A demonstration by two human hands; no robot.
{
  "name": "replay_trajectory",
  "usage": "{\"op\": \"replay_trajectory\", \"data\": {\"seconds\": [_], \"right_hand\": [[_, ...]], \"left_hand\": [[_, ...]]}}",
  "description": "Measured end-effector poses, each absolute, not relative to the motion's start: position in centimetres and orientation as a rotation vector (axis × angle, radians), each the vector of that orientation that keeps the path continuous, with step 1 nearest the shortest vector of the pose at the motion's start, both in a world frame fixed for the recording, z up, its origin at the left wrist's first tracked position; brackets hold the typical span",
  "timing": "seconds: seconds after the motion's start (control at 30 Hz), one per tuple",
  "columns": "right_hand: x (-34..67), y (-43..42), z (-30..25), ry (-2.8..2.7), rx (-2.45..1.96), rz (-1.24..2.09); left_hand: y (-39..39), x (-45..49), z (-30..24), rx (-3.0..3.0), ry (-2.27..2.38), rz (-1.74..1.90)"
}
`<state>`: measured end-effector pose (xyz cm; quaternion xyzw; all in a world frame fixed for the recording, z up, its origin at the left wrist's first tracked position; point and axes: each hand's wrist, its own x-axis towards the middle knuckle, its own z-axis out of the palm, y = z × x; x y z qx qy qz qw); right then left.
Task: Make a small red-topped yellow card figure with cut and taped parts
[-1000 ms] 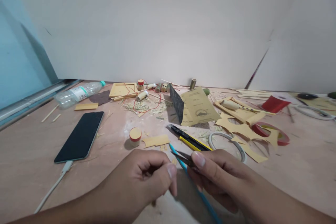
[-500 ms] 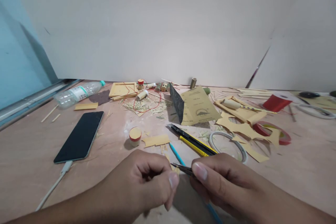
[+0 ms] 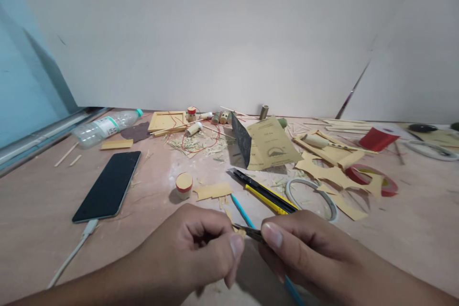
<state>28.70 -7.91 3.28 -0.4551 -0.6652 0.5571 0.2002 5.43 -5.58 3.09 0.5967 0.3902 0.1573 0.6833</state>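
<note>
Across the lower half of the frame, a pinkish-brown tabletop (image 3: 158, 172). At left, lying flat, a dark-screened smartphone (image 3: 107, 186) plugged into a white cable (image 3: 73, 251); above it, toward upper left of the tabletop, a clear plastic bottle (image 3: 107, 126) on its side. At centre, standing, a small red-rimmed cylinder (image 3: 184, 186), just beside a yellowish card strip (image 3: 214, 191). Right of that, a black-and-yellow utility knife (image 3: 265, 196), near a white ring-shaped roll (image 3: 334, 210). Behind, folded sandpaper (image 3: 274, 146) and scattered shavings (image 3: 202, 146).
</note>
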Motion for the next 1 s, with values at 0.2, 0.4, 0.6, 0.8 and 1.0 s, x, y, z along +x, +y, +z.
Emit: {"op": "replay_trajectory", "data": {"seconds": [0.2, 0.4, 0.6, 0.8, 1.0], "right_hand": [[28.61, -8.03, 3.14, -1.842, -1.267, 1.581], [28.5, -8.19, 3.12, -1.859, -1.268, 1.547], [28.52, -8.05, 3.1, -1.849, -1.273, 1.594], [28.55, -8.16, 3.03, -1.841, -1.261, 1.594], [28.49, -8.11, 3.04, -1.843, -1.263, 1.604]], "left_hand": [[-5.63, 5.29, 2.96, 1.353, 0.884, 0.37], [-5.68, 5.3, 2.86, 1.338, 0.869, 0.379], [-5.6, 5.5, 2.93, 1.324, 0.878, 0.383], [-5.46, 5.46, 2.89, 1.329, 0.862, 0.384], [-5.63, 5.44, 2.91, 1.32, 0.872, 0.377]]}}
